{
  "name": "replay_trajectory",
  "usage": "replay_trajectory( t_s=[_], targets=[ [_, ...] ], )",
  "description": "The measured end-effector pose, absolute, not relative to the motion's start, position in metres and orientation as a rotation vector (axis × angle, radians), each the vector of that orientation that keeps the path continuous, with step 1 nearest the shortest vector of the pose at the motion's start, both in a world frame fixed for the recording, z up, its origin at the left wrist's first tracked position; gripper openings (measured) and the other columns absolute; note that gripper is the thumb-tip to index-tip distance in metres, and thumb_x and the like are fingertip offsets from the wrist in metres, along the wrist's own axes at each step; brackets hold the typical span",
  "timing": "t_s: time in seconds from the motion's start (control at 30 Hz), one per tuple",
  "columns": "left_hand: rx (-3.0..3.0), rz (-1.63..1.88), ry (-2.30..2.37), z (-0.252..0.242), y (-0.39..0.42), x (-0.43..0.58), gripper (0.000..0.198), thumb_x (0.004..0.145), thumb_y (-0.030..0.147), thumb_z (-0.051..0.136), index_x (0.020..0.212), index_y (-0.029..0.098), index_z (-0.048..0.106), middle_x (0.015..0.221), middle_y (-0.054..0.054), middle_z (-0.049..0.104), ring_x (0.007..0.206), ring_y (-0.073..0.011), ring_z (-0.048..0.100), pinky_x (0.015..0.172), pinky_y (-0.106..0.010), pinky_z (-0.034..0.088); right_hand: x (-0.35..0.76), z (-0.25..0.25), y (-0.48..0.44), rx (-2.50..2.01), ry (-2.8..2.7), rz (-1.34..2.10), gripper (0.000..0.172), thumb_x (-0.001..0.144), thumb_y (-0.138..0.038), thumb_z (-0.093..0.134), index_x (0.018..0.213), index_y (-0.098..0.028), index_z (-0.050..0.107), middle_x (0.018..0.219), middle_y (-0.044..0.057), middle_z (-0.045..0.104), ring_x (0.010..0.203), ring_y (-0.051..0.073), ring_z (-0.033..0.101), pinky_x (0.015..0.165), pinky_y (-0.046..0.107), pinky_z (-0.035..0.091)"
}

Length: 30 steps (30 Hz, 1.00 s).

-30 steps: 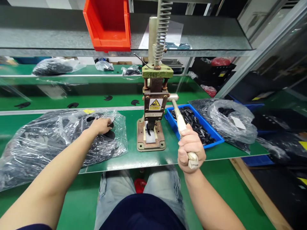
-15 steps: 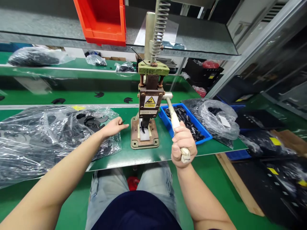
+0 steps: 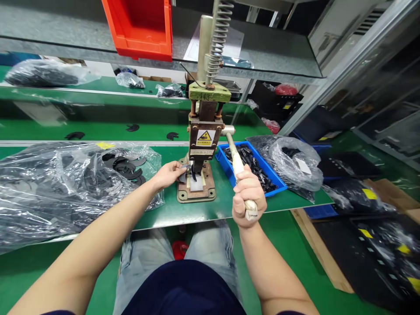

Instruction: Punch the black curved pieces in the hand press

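A hand press with a tall spring stands on the green bench. My right hand is closed round the pale lever handle of the press. My left hand pinches a small flat black part and holds it at the left side of the press base, under the ram. A large clear bag of black flat parts lies just left of that hand.
A blue tray of small black pieces sits right of the press, with another plastic bag beyond it. An orange bin rests on the shelf above. A conveyor with a few black parts runs behind the bench.
My left hand left the clear bag and moved right with a black part to the press base. My right hand stayed on the lever.
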<state>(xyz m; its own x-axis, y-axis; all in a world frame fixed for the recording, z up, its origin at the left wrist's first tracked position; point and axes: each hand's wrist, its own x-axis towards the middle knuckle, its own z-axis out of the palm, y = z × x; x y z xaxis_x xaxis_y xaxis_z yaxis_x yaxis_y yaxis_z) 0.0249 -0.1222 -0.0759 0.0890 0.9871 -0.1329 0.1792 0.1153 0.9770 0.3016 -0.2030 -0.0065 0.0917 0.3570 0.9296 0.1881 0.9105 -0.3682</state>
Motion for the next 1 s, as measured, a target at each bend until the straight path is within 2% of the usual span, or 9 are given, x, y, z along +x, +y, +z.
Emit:
replay_trajectory(
  t_s=[0.13,0.23,0.4,0.6,0.83,1.0],
  targets=[
    [1.44,0.886,1.449,-0.08,-0.119,0.03,0.038,0.09,0.055,0.077,0.087,0.024,0.056,0.06,0.004,0.064,0.053,-0.0147,0.06,0.054,-0.026,0.042,0.302,-0.007,-0.202,-0.456,-1.491,0.121,0.015,0.094,-0.034,0.071,0.084,-0.027,0.062,0.081,-0.001,0.064,0.099,0.025,0.07,0.118,0.069,0.053],
    [1.511,0.842,1.457,-0.078,-0.119,0.028,0.034,0.092,0.051,0.076,0.089,0.024,0.055,0.056,0.006,0.062,0.049,-0.0138,0.057,0.052,-0.025,0.038,0.303,-0.008,-0.202,-0.46,-1.492,0.116,0.016,0.094,-0.035,0.071,0.084,-0.028,0.061,0.08,-0.001,0.064,0.098,0.024,0.07,0.118,0.069,0.053],
    [1.395,0.82,1.319,-0.074,-0.119,0.025,0.041,0.087,0.055,0.081,0.094,0.021,0.06,0.058,0.003,0.063,0.049,-0.0142,0.059,0.052,-0.026,0.046,0.301,-0.01,-0.201,-0.478,-1.472,0.11,0.017,0.095,-0.036,0.07,0.083,-0.028,0.06,0.079,-0.002,0.063,0.097,0.025,0.071,0.117,0.071,0.053],
    [1.329,0.806,1.182,-0.074,-0.114,0.032,0.046,0.082,0.056,0.087,0.09,0.02,0.06,0.061,0.001,0.065,0.052,-0.0146,0.063,0.053,-0.027,0.051,0.299,-0.01,-0.201,-0.463,-1.453,0.122,0.016,0.094,-0.035,0.071,0.084,-0.028,0.061,0.079,-0.001,0.063,0.097,0.025,0.07,0.12,0.071,0.051],
    [1.374,0.839,1.264,-0.075,-0.111,0.018,0.047,0.076,0.059,0.088,0.081,0.02,0.062,0.062,0.003,0.06,0.051,-0.0105,0.053,0.05,-0.023,0.042,0.301,-0.009,-0.202,-0.466,-1.478,0.114,0.016,0.094,-0.035,0.071,0.084,-0.028,0.061,0.08,-0.001,0.063,0.098,0.025,0.07,0.118,0.071,0.052],
    [1.381,0.81,1.257,-0.074,-0.112,0.016,0.05,0.074,0.062,0.088,0.081,0.019,0.064,0.064,0.002,0.061,0.054,-0.0109,0.053,0.051,-0.023,0.041,0.301,-0.01,-0.201,-0.459,-1.463,0.126,0.015,0.094,-0.033,0.07,0.084,-0.028,0.061,0.08,-0.001,0.063,0.098,0.025,0.07,0.12,0.071,0.051]
  ],
)
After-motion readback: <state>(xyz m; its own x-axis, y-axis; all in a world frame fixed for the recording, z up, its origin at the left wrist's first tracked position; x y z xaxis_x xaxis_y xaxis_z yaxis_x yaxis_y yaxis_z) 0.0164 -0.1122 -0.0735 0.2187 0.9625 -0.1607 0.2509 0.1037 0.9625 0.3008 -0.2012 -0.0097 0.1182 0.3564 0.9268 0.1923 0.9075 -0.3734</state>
